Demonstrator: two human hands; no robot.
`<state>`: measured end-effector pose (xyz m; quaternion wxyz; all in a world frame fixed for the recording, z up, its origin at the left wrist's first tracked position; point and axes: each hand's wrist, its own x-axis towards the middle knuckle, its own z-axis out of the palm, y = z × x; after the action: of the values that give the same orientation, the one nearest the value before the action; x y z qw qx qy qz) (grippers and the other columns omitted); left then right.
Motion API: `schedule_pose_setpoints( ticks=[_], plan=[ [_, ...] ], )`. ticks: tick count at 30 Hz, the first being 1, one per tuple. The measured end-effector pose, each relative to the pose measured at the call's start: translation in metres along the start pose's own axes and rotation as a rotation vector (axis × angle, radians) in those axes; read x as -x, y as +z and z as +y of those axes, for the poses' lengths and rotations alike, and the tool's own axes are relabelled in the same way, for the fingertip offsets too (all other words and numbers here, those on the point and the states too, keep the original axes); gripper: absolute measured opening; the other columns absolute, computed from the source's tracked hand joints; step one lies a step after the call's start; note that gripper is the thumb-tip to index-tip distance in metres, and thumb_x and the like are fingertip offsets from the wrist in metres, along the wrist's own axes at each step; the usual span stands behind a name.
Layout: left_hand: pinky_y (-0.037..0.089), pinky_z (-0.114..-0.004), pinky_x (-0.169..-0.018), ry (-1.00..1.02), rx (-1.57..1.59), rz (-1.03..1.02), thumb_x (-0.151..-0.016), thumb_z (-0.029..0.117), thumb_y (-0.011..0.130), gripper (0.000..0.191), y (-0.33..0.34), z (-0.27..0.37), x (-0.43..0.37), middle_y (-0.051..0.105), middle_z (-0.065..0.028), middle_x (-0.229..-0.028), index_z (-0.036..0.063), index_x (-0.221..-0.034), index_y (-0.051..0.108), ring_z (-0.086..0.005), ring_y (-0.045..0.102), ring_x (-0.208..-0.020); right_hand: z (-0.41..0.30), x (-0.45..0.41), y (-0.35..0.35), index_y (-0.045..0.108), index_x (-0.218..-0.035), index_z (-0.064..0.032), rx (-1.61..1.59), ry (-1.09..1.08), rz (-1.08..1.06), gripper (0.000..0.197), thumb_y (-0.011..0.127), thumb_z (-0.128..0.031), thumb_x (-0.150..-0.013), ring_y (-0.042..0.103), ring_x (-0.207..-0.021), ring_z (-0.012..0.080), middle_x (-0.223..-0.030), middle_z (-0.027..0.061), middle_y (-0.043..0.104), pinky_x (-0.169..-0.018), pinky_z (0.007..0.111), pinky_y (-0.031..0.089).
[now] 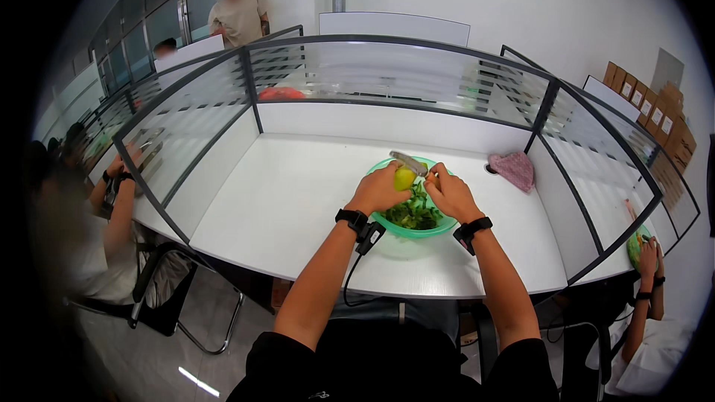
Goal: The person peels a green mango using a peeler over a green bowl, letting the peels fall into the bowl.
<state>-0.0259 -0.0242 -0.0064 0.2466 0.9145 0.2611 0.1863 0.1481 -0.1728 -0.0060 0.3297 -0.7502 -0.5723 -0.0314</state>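
Over a green plastic bowl (416,233) my left hand (380,190) grips a yellow-green fruit, perhaps a lemon (404,178). My right hand (451,192) is closed around the orange-brown handle (432,178) of a knife or peeler, partly hidden by the fingers. Its grey blade (408,163) lies across the top of the fruit, pointing up and to the left. Chopped green leaves (412,213) lie in the bowl beneath both hands. The bowl stands on a white desk (279,195). Both wrists wear black straps, and a cable hangs from the left one.
A pink cloth (513,171) lies at the desk's back right, beside a round cable hole. Framed clear partitions (391,75) enclose the desk on three sides. People work at desks to the left and right; another person (239,8) stands behind at the left. Cardboard boxes (648,106) stand far right.
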Motion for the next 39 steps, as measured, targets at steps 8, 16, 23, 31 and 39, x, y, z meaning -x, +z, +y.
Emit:
schedule_pose_setpoints(
  ticks=[8,16,23,31,39],
  plan=[
    [0.057,-0.048,-0.094,0.075,0.011,0.030,-0.080,0.043,0.080,0.073,0.005,-0.002,0.001,0.075,-0.0211,-0.119,0.0088,-0.140,0.057,-0.0401,0.071,-0.110,-0.004,0.004,-0.003,0.065,-0.107,-0.0097,0.071,-0.045,0.012,0.029,0.062,-0.038,-0.100,0.071,-0.070,0.0382,-0.072,0.0125,0.072,-0.066,0.050,0.055],
    [0.057,-0.049,-0.091,0.070,-0.022,0.033,-0.081,0.043,0.080,0.068,0.008,-0.003,-0.002,0.076,-0.0212,-0.111,0.0075,-0.136,0.060,-0.0411,0.072,-0.105,-0.005,0.005,0.003,0.076,-0.105,-0.0113,0.189,-0.047,0.155,0.028,0.065,-0.035,-0.095,0.070,-0.065,0.0379,-0.070,0.0138,0.072,-0.063,0.049,0.056],
    [0.057,-0.050,-0.088,0.057,-0.024,0.046,-0.082,0.045,0.079,0.062,0.009,-0.004,-0.004,0.076,-0.0218,-0.106,0.0027,-0.124,0.064,-0.0406,0.072,-0.101,-0.006,0.007,0.002,0.075,-0.097,-0.0110,0.156,-0.104,0.156,0.026,0.065,-0.035,-0.092,0.067,-0.059,0.0367,-0.062,0.0115,0.067,-0.057,0.047,0.053],
    [0.057,-0.049,-0.090,0.062,-0.023,0.047,-0.083,0.049,0.079,0.065,0.010,-0.006,-0.006,0.076,-0.0211,-0.109,0.0042,-0.129,0.064,-0.0404,0.072,-0.103,-0.003,0.005,0.004,0.074,-0.091,-0.0104,0.171,-0.074,0.130,0.026,0.065,-0.035,-0.091,0.067,-0.059,0.0365,-0.063,0.0109,0.067,-0.059,0.047,0.053],
    [0.057,-0.049,-0.090,0.058,-0.022,0.064,-0.084,0.049,0.078,0.069,0.010,-0.004,-0.005,0.076,-0.0215,-0.111,0.0053,-0.134,0.063,-0.0400,0.072,-0.104,-0.004,0.004,0.003,0.077,-0.103,-0.0091,0.125,-0.003,0.108,0.031,0.065,-0.037,-0.093,0.071,-0.067,0.0389,-0.070,0.0138,0.072,-0.066,0.048,0.057]
  ],
)
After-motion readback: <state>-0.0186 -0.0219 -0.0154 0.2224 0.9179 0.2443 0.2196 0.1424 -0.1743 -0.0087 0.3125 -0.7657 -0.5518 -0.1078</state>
